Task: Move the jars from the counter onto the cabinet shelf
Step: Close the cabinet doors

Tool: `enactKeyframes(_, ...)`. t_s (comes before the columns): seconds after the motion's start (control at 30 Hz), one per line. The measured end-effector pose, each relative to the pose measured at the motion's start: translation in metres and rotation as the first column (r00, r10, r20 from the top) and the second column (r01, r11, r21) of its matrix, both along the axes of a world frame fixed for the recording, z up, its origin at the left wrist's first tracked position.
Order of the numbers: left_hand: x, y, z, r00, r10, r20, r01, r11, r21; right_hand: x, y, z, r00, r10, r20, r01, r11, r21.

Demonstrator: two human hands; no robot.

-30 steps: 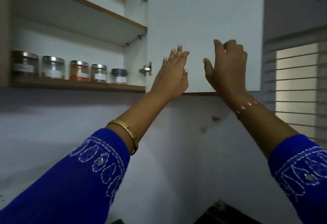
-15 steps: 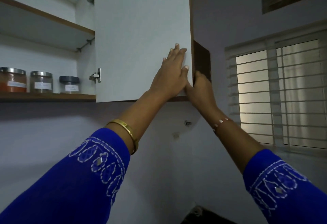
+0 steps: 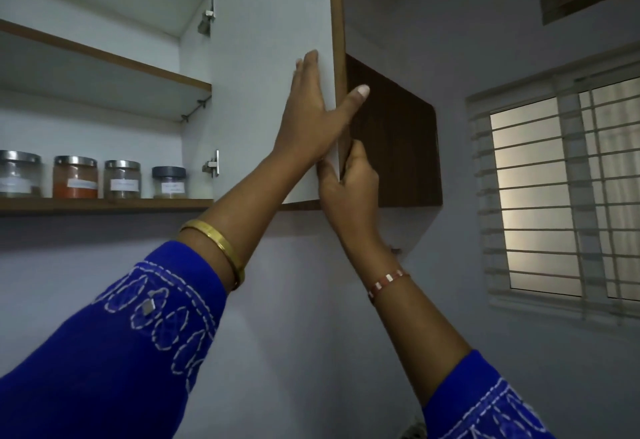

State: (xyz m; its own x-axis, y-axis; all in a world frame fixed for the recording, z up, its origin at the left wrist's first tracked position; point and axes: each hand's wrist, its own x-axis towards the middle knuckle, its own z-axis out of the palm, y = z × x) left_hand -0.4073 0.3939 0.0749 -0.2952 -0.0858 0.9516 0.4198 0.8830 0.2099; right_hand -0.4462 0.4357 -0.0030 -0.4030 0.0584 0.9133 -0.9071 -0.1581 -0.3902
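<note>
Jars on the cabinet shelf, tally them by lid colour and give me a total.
Silver lids: 3, the clear jar cut by the left edge, the orange-filled jar, the brownish jar
Dark grey lid: 1, the small jar
Total: 4 in view on the shelf

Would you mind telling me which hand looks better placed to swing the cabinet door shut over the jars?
Left, probably. The left hand lies flat on the cabinet door's white inner face, thumb over its free edge, ready to push. The right hand only grips that edge lower down.
</note>
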Motion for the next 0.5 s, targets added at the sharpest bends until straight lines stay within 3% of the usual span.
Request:
enactKeyframes(0.27,0.058,-0.03,0.01,1.0,0.026,0.009,-0.026,1.0,-0.011,0.06,-0.034,-0.009,0.993,0.028,-0.113,-0.029,1.0,-0.007)
enactKeyframes(0.5,0.121,-0.078,0.005,0.993,0.004,-0.116,0.003,0.998,0.065,0.114,-0.1,-0.018,0.976,0.026,-0.216,-0.034,0.999,-0.033)
